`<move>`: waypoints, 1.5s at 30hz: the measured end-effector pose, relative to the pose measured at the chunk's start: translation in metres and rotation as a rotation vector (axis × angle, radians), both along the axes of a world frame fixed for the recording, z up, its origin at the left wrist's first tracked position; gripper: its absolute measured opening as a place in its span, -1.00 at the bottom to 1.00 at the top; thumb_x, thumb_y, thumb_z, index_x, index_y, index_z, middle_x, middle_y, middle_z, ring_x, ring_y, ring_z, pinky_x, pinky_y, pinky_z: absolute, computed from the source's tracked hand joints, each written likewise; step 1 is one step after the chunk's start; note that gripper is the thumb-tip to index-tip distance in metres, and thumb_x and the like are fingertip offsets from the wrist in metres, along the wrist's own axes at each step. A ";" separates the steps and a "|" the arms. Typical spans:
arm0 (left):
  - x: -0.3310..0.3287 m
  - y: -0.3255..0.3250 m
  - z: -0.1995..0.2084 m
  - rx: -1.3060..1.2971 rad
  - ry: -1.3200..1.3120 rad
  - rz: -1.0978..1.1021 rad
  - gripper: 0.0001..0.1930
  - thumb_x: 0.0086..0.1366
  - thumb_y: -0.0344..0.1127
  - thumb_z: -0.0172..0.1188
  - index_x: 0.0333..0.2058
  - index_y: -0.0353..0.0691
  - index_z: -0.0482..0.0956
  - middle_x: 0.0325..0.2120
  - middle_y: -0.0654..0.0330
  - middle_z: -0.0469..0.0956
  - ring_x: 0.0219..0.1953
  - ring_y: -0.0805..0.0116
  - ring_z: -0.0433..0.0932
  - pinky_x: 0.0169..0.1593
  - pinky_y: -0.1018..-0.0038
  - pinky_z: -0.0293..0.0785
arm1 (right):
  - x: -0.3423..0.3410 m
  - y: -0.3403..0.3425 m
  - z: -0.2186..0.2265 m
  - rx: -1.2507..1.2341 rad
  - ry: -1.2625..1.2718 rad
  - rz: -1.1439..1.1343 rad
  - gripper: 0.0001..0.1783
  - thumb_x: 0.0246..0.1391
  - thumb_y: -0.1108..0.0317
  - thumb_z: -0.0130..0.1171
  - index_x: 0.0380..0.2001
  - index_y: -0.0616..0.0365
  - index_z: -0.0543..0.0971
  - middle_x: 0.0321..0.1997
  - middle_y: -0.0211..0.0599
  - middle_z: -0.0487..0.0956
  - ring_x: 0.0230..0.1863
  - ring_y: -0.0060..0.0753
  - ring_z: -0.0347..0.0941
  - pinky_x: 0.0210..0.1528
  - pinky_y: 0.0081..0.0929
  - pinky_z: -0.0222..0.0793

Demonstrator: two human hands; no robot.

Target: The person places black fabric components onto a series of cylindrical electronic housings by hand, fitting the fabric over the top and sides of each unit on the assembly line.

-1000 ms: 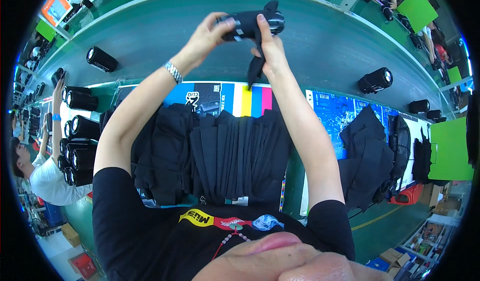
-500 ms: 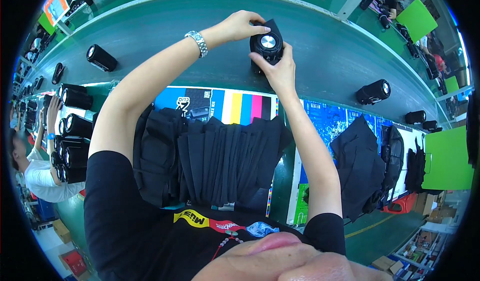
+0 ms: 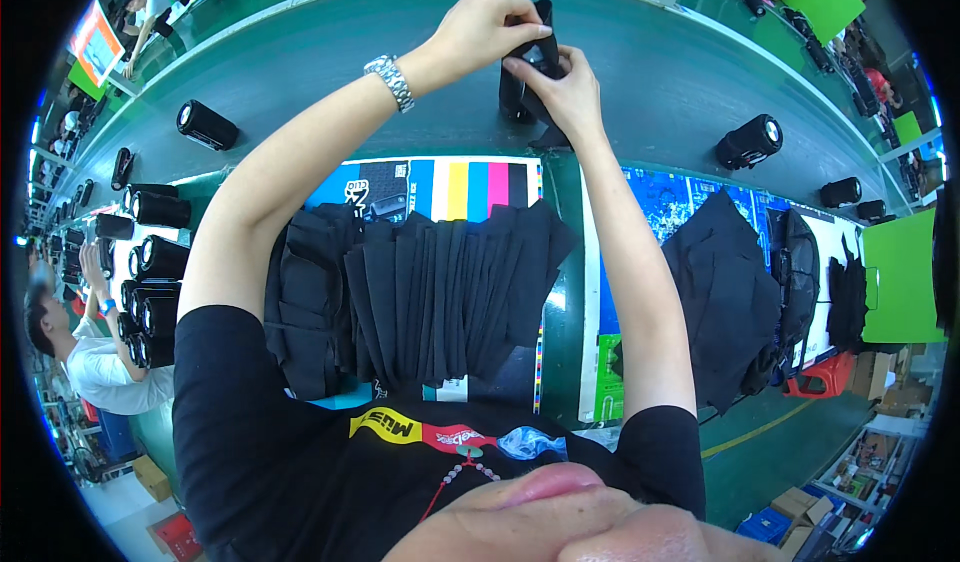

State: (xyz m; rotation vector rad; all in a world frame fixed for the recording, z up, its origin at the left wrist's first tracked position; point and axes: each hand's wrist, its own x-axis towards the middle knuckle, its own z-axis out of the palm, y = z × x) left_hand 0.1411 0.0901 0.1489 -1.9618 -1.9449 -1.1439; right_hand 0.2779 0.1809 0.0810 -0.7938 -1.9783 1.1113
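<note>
Two bare hands meet at the far middle of the green conveyor belt [image 3: 300,72], both clamped on one black cylindrical speaker half inside a black fabric pouch [image 3: 528,67]: the left hand [image 3: 490,27], with a metal wristwatch [image 3: 390,80] on its wrist, grips the top from the left, and the right hand [image 3: 562,92] presses against the right side. On the belt lie other black cylindrical speakers: one to the left [image 3: 207,125], one to the right [image 3: 748,142], and at least two smaller ones farther right [image 3: 840,192]. A cluster of more such cylinders [image 3: 150,272], too crowded to count, sits at the left edge beside another person in a white shirt [image 3: 90,362]. Nearer, one fanned stack of flat black fabric pouches [image 3: 430,292] lies on a colourful printed sheet [image 3: 460,187], and a looser heap of black pouches [image 3: 725,292] lies to the right.
</note>
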 end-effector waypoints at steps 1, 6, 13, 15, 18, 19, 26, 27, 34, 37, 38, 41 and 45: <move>0.001 -0.002 -0.001 0.011 0.002 0.008 -0.78 0.16 -0.23 0.25 -0.41 -0.30 0.59 -0.49 0.18 0.51 -0.49 0.37 0.45 -0.40 0.49 0.37 | 0.004 0.008 -0.011 0.057 0.016 0.076 -0.11 -0.33 -0.10 0.47 -0.06 0.39 0.43 -0.18 -0.02 0.60 -0.18 -0.29 0.57 -0.12 -0.46 0.45; 0.030 -0.017 -0.002 0.062 -0.129 -0.120 -0.76 0.19 -0.17 0.25 -0.29 -0.21 0.63 -0.39 0.26 0.55 -0.42 0.50 0.43 -0.36 0.58 0.35 | 0.077 0.056 0.016 -0.090 -0.328 0.350 -0.36 -0.12 -0.14 0.32 -0.21 0.27 0.62 -0.35 -0.16 0.63 -0.27 -0.46 0.52 -0.13 -0.49 0.39; -0.011 0.033 -0.048 0.164 -1.594 0.086 -0.48 0.38 0.06 -0.08 -0.06 -0.37 0.43 -0.19 0.09 0.57 -0.31 0.39 0.55 -0.21 0.47 0.44 | 0.023 0.097 -0.006 -0.195 -0.097 -0.041 -0.60 0.16 0.06 0.06 -0.30 0.19 0.66 -0.34 -0.34 0.60 -0.21 -0.52 0.42 -0.11 -0.54 0.28; -0.002 0.054 -0.064 0.106 -1.686 -0.001 -0.39 0.39 0.16 -0.24 -0.10 -0.36 0.45 -0.22 0.04 0.58 -0.29 0.33 0.57 -0.17 0.43 0.47 | -0.015 0.099 -0.008 -0.425 0.122 0.013 -0.55 0.17 0.01 0.02 -0.36 0.21 0.65 -0.37 -0.25 0.59 -0.27 -0.46 0.44 -0.17 -0.46 0.30; 0.045 0.080 -0.066 0.050 -1.600 -0.083 -0.39 0.37 0.19 -0.21 -0.34 -0.28 0.58 -0.43 0.21 0.57 -0.43 0.41 0.50 -0.29 0.51 0.42 | -0.048 0.094 -0.016 -0.811 0.242 -0.004 -0.49 0.18 -0.03 -0.01 -0.43 0.27 0.60 -0.46 -0.30 0.55 -0.40 -0.45 0.43 -0.25 -0.50 0.33; 0.044 0.080 -0.069 0.116 -1.548 -0.039 -0.39 0.37 0.19 -0.20 -0.34 -0.29 0.57 -0.46 0.23 0.55 -0.43 0.45 0.47 -0.27 0.53 0.40 | -0.048 0.084 -0.015 -0.834 0.268 -0.009 -0.47 0.16 -0.06 0.01 -0.44 0.27 0.59 -0.46 -0.31 0.56 -0.42 -0.44 0.44 -0.27 -0.52 0.33; 0.052 0.079 -0.102 0.160 -1.584 -0.211 -0.40 0.38 0.19 -0.26 -0.35 -0.25 0.55 -0.43 0.27 0.54 -0.38 0.48 0.46 -0.17 0.58 0.37 | -0.021 0.080 -0.037 -0.788 0.505 0.144 -0.57 0.11 0.09 0.12 -0.41 0.33 0.61 -0.41 -0.28 0.59 -0.40 -0.50 0.48 -0.29 -0.58 0.38; 0.051 0.078 -0.110 0.158 -1.567 -0.185 -0.39 0.38 0.18 -0.28 -0.35 -0.25 0.55 -0.43 0.28 0.55 -0.38 0.48 0.46 -0.16 0.57 0.37 | -0.019 0.076 -0.049 -0.805 0.495 0.134 -0.57 0.11 0.09 0.12 -0.41 0.33 0.61 -0.41 -0.28 0.59 -0.40 -0.50 0.48 -0.29 -0.58 0.38; 0.050 0.097 -0.144 0.307 -1.508 -0.013 -0.37 0.38 0.10 -0.28 -0.49 -0.33 0.58 -0.53 0.26 0.53 -0.45 0.45 0.39 -0.24 0.51 0.34 | -0.021 0.092 -0.089 -0.498 0.466 -0.100 -0.70 0.05 0.34 0.08 -0.40 0.46 0.58 -0.46 -0.24 0.62 -0.40 -0.56 0.44 -0.26 -0.51 0.36; 0.072 0.107 -0.121 0.192 -1.401 0.014 -0.33 0.38 0.12 -0.30 -0.46 -0.38 0.60 -0.49 0.17 0.57 -0.40 0.39 0.44 -0.19 0.44 0.36 | 0.007 0.121 -0.085 -0.386 0.304 -0.311 -0.60 0.05 0.19 0.14 -0.42 0.46 0.59 -0.45 -0.18 0.62 -0.38 -0.48 0.46 -0.20 -0.44 0.37; 0.062 0.100 -0.120 0.094 -1.326 0.108 -0.32 0.38 0.13 -0.31 -0.37 -0.43 0.59 -0.41 0.08 0.60 -0.35 0.33 0.49 -0.15 0.42 0.36 | 0.005 0.111 -0.077 -0.267 0.125 -0.421 -0.48 0.03 0.04 0.19 -0.43 0.45 0.59 -0.46 -0.14 0.62 -0.35 -0.42 0.48 -0.18 -0.38 0.37; 0.033 0.054 -0.109 -0.063 -1.125 0.262 -0.40 0.37 0.14 -0.18 -0.19 -0.39 0.52 -0.24 0.04 0.58 -0.22 0.28 0.53 -0.03 0.43 0.36 | 0.025 0.075 -0.051 -0.169 0.262 -0.550 -0.48 0.09 0.00 0.17 -0.47 0.39 0.60 -0.46 -0.18 0.60 -0.38 -0.42 0.45 -0.21 -0.41 0.36; 0.031 -0.019 -0.008 -0.085 -1.091 -0.170 -0.42 0.36 0.09 -0.09 0.05 -0.37 0.36 -0.04 0.04 0.52 0.12 0.24 0.40 0.19 0.36 0.22 | 0.119 0.053 -0.007 -0.178 0.546 -0.577 -0.53 0.14 0.04 0.14 -0.51 0.32 0.57 -0.51 -0.33 0.54 -0.46 -0.54 0.35 -0.33 -0.50 0.29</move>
